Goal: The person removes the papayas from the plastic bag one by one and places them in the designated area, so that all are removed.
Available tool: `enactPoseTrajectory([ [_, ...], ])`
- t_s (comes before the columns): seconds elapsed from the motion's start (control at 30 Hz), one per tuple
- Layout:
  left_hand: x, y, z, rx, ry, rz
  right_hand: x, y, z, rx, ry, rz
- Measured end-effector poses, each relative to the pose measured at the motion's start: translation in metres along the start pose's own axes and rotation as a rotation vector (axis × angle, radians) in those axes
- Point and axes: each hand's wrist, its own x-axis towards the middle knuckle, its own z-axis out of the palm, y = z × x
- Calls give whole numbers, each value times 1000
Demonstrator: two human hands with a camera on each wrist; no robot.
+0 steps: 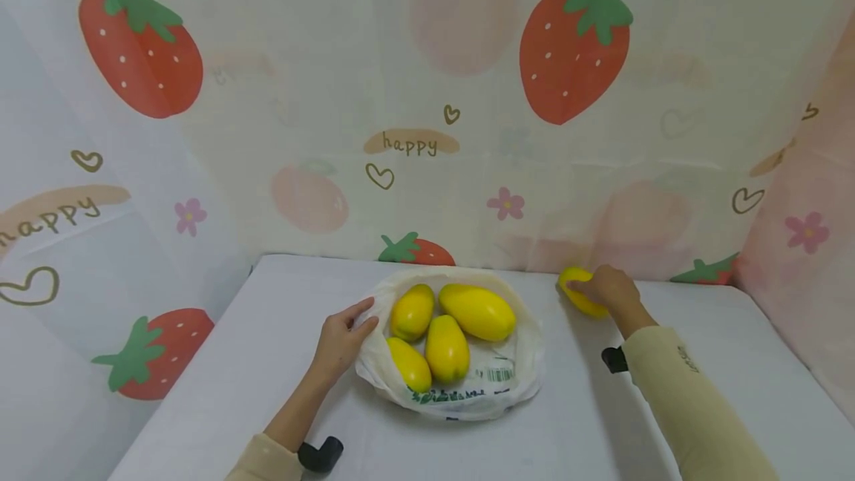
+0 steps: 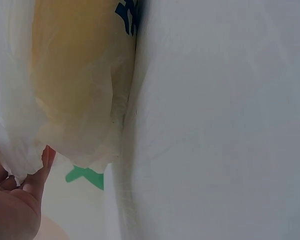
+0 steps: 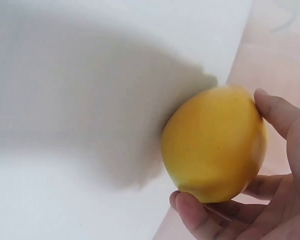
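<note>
A white plastic bag [image 1: 528,384] lies on the table with its mouth spread wide. Inside it are several yellow mangoes [image 1: 477,312], and printed lettering and a barcode show on the plastic. At the bag's left rim, my left hand [image 1: 337,344] pinches the edge between thumb and fingers; the left wrist view shows the thin plastic [image 2: 20,150] bunched at the fingertips. Farther right, by the table's back edge, my right hand [image 1: 611,289] grips another mango [image 1: 580,294]. In the right wrist view, thumb and fingers curl round this mango [image 3: 215,145], over its shadow.
A white cloth covers the table [image 1: 267,318]. Behind it hangs a curtain [image 1: 374,58] printed with strawberries, hearts and flowers, with similar panels at the left and right sides. Small black devices [image 1: 322,456] sit at both wrists.
</note>
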Motion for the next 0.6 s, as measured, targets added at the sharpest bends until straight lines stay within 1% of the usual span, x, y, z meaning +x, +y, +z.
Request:
enactPoseTrajectory([
  [0.33,0,-1,0,6,-1,0,-4,-1,-2,-10,0,23],
  [0.6,-1,0,0,8,1,-11,-6,-1,-4,-17,-1,23],
])
